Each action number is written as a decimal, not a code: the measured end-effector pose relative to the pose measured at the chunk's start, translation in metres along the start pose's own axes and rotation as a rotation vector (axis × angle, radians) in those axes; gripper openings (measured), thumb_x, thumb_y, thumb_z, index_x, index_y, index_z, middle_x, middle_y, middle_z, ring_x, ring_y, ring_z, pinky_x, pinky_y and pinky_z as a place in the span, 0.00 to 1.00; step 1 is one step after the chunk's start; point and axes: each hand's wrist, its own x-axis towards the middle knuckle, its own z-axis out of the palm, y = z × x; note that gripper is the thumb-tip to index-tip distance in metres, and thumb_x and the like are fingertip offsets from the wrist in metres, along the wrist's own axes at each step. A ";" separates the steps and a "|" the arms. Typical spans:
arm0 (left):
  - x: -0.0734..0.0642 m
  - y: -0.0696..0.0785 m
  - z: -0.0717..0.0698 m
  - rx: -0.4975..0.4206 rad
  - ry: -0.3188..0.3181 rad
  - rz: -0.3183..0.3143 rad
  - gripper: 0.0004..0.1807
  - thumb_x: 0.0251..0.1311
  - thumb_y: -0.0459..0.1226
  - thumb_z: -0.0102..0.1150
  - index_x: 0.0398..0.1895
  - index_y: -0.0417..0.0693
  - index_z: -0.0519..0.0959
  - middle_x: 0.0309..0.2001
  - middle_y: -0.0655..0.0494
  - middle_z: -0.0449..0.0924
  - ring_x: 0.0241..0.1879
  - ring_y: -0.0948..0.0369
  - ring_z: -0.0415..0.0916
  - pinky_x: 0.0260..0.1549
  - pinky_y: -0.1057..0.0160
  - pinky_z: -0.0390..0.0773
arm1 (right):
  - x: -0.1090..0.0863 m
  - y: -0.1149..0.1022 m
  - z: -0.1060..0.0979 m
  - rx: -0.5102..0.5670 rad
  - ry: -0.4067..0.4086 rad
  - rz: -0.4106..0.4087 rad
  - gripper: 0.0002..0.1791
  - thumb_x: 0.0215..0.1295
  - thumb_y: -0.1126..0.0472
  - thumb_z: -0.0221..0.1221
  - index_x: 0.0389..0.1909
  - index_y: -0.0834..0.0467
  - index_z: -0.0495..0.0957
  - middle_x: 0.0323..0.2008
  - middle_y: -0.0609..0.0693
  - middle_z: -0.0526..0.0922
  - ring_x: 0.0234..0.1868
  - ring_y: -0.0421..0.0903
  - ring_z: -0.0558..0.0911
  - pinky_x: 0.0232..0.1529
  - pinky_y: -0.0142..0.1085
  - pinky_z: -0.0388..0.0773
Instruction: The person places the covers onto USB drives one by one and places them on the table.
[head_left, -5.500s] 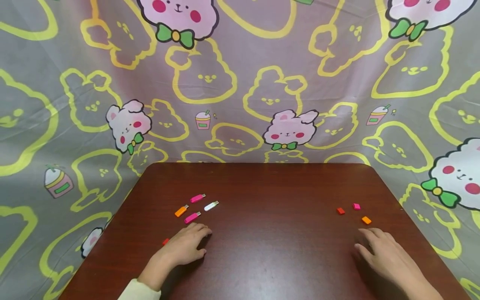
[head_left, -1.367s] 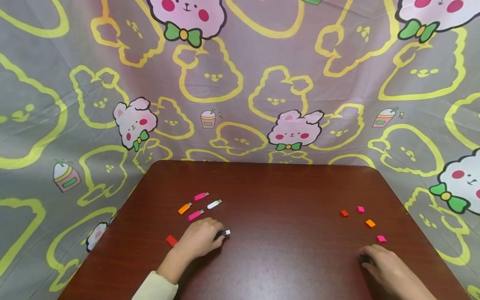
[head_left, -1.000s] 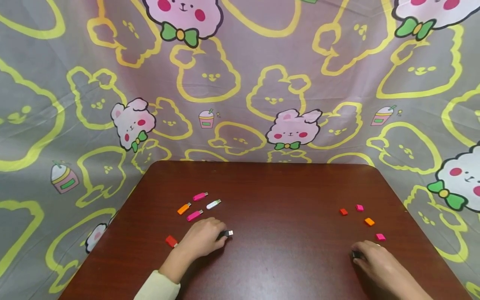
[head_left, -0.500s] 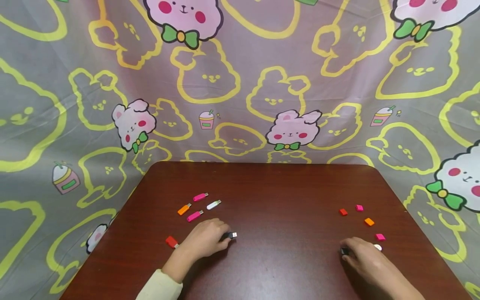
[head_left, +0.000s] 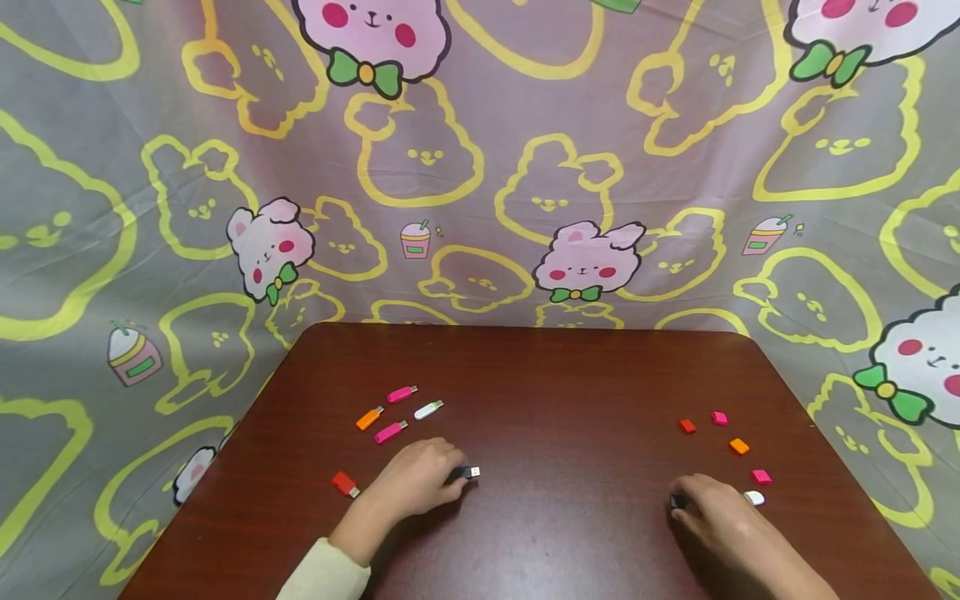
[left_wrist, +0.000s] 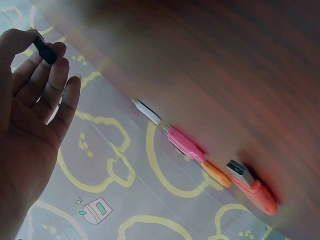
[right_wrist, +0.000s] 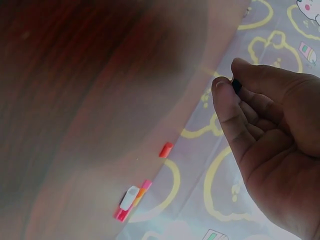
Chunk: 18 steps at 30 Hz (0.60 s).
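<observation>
My left grip [head_left: 420, 478] is drawn in to a pinch, thumb against fingertips on the dark body of a black USB stick [head_left: 462, 473], whose bare metal plug points across towards my other side. My right grip [head_left: 716, 510] is narrowed just as far, thumb and forefinger meeting on a small black piece [right_wrist: 236, 85] that I take for its cap; most of it is hidden by my fingers. The two are well apart over the table [head_left: 555, 433], stick to the left, cap to the right. I judge both to be hard plastic, stiff and very light, perhaps a little slick, so a modest pinch should do. The stick is best taken by the sides of its body, leaving the plug free, since a sideways knock there could strain it. The cap offers little surface, so I would hold its edges near the closed end, leaving its mouth uncovered. A red stick [head_left: 344, 483] lies near my left wrist, and a white cap [head_left: 755, 498] just beside my right grip.
</observation>
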 end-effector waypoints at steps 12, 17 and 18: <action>0.006 0.007 0.001 0.008 -0.026 0.007 0.10 0.55 0.45 0.71 0.26 0.54 0.79 0.24 0.66 0.75 0.27 0.66 0.70 0.27 0.64 0.74 | 0.003 -0.007 0.002 0.002 0.031 -0.061 0.12 0.53 0.66 0.72 0.34 0.52 0.79 0.30 0.37 0.76 0.31 0.33 0.73 0.33 0.35 0.77; 0.008 0.009 0.002 0.012 -0.053 0.000 0.11 0.56 0.46 0.70 0.26 0.54 0.78 0.24 0.65 0.75 0.26 0.66 0.70 0.27 0.64 0.74 | 0.004 -0.009 0.005 0.009 0.078 -0.128 0.13 0.51 0.67 0.73 0.33 0.52 0.78 0.29 0.37 0.75 0.30 0.32 0.72 0.32 0.35 0.76; 0.009 0.009 0.002 0.013 -0.056 -0.001 0.11 0.57 0.46 0.70 0.26 0.54 0.78 0.24 0.65 0.75 0.26 0.66 0.70 0.27 0.64 0.73 | 0.005 -0.009 0.006 0.007 0.092 -0.141 0.14 0.50 0.67 0.73 0.32 0.52 0.78 0.29 0.36 0.75 0.30 0.32 0.71 0.31 0.35 0.76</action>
